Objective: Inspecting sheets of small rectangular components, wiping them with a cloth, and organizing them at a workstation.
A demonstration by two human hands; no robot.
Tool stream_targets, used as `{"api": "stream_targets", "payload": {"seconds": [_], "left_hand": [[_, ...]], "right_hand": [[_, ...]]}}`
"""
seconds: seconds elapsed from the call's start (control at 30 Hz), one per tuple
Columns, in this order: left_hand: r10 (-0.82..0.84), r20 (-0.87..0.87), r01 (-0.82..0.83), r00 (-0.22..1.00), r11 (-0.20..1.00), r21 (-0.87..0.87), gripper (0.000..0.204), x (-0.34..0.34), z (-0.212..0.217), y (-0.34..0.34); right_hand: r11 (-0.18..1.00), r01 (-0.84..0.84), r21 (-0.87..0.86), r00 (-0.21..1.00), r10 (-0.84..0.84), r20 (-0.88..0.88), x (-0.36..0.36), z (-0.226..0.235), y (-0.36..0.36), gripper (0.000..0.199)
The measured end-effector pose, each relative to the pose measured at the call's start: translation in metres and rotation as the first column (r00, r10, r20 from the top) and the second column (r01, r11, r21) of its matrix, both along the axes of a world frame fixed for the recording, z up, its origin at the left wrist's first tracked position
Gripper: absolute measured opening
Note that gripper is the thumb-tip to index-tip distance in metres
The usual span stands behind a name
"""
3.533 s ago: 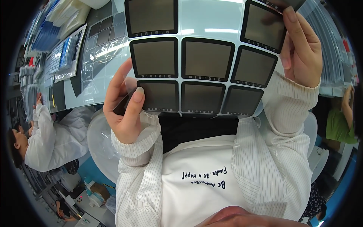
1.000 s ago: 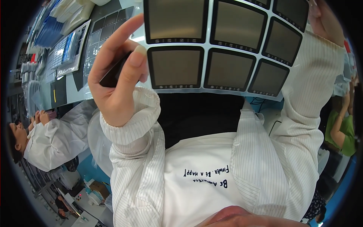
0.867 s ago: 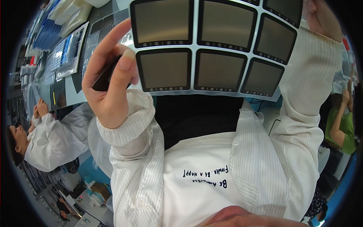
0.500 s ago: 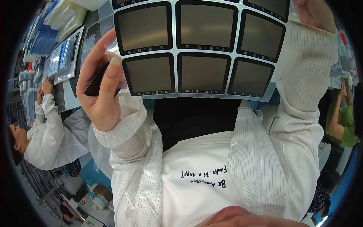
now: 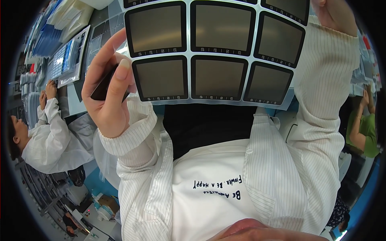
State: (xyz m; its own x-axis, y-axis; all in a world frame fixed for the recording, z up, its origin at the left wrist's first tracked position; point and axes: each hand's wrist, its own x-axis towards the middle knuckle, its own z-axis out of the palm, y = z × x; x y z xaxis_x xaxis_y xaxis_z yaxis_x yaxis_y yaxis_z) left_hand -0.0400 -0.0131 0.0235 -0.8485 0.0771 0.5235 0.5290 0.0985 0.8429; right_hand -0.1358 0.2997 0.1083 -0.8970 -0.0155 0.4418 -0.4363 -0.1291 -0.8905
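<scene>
A large pale sheet point(image 5: 188, 26) hangs before me, printed with several black-framed, rounded grey-brown panels, each with a row of small marks along its lower edge. My left hand point(image 5: 106, 86) is at the sheet's left edge, its fingers curled around a dark, glossy flat piece point(image 5: 103, 86). The thumb lies near the sheet's edge, and the index fingertip goes out of sight behind it. My right hand point(image 5: 335, 14) is at the top right, beside the sheet's far right corner. Most of its fingers are cut off by the frame, so its grip is hidden.
On the left, a worktable carries stacks of blue and cream sheets point(image 5: 50, 36) and a bagged panel with a blue grid point(image 5: 64, 60). A co-worker in a white coat point(image 5: 52, 136) sits there. Another person in green point(image 5: 364, 132) is at the right, near more stacked material point(image 5: 360, 80).
The sheet has shifted slightly to the right, and my left hand has moved a little with it, still around the dark piece. My right arm looks nearly unchanged.
</scene>
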Motion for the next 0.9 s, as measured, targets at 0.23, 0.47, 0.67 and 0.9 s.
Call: {"api": "stream_targets", "payload": {"seconds": [0.23,0.47,0.67,0.9], "left_hand": [[-0.051,0.323,0.05,0.945,0.999,0.013,0.048,0.007,-0.001,0.002],[-0.205,0.577,0.127,0.79,0.977,0.173,0.046,0.011,-0.019,-0.001],[-0.259,0.633,0.115,0.73,0.959,0.259,0.047,0.019,-0.026,0.0],[-0.32,0.664,0.136,0.676,0.939,0.315,0.05,0.024,-0.025,0.001]], "right_hand": [[0.993,-0.113,0.023,0.983,0.108,0.149,-0.009,-0.012,0.004,0.024],[0.983,-0.112,0.146,0.862,0.023,0.506,-0.028,-0.06,0.014,0.021],[0.978,-0.154,0.139,0.84,0.056,0.54,-0.027,-0.077,0.013,0.02],[0.983,-0.137,0.121,0.815,0.042,0.578,-0.03,-0.091,0.014,0.021]]}}
